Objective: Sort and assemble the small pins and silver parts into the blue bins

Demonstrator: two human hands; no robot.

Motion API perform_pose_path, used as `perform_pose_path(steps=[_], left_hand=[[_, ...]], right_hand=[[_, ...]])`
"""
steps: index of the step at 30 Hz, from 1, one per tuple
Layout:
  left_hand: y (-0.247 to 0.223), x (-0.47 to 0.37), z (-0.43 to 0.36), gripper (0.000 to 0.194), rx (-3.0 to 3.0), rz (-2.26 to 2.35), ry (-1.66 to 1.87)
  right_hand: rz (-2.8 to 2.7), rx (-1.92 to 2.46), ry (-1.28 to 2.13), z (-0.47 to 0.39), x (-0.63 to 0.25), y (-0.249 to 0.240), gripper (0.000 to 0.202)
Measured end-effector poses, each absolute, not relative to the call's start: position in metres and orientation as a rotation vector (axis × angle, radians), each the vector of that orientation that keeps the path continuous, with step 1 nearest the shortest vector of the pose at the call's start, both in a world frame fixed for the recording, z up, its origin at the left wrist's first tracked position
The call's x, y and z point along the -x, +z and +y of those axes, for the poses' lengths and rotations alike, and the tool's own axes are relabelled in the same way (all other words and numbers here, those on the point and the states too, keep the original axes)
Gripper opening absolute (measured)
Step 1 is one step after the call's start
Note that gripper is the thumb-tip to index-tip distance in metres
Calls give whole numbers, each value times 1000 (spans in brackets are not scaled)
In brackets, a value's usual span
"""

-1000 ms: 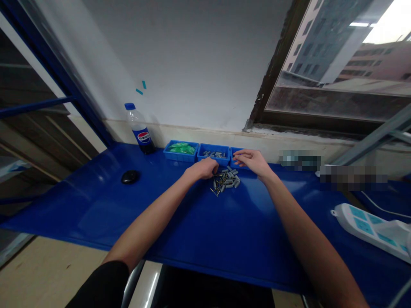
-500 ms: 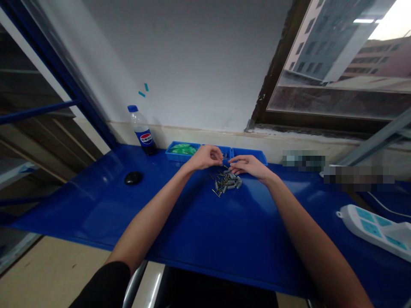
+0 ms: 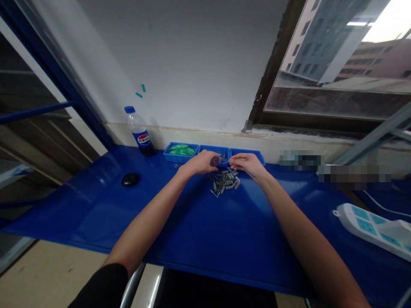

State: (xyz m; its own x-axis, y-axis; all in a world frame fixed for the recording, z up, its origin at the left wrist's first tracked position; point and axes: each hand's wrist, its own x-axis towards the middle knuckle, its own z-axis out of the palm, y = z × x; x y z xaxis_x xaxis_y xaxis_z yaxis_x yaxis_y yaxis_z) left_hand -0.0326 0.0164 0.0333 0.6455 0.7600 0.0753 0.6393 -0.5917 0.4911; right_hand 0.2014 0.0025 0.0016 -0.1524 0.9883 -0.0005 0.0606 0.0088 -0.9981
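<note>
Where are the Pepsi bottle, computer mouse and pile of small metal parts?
Pepsi bottle (image 3: 142,137): head view, label.
Computer mouse (image 3: 130,179): head view, top shell.
Pile of small metal parts (image 3: 226,181): head view, middle.

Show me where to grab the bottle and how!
I'd wrap the left hand, the nearer one, around the label, coming from the front. The bottle stands upright with a round body, while the wall is close behind and a bin sits to its right.
</note>
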Motion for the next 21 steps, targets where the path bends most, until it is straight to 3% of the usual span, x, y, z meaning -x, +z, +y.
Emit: perform_pose_path(steps=[6,21], left_hand=[[18,39,24,34,-2599,1126,-54],[20,32,14,16,-2540,1203,-159]], right_hand=[[-1284,1291,918,12,-213,-1,19],[-1312,1271,1043,9,-208,1,9]])
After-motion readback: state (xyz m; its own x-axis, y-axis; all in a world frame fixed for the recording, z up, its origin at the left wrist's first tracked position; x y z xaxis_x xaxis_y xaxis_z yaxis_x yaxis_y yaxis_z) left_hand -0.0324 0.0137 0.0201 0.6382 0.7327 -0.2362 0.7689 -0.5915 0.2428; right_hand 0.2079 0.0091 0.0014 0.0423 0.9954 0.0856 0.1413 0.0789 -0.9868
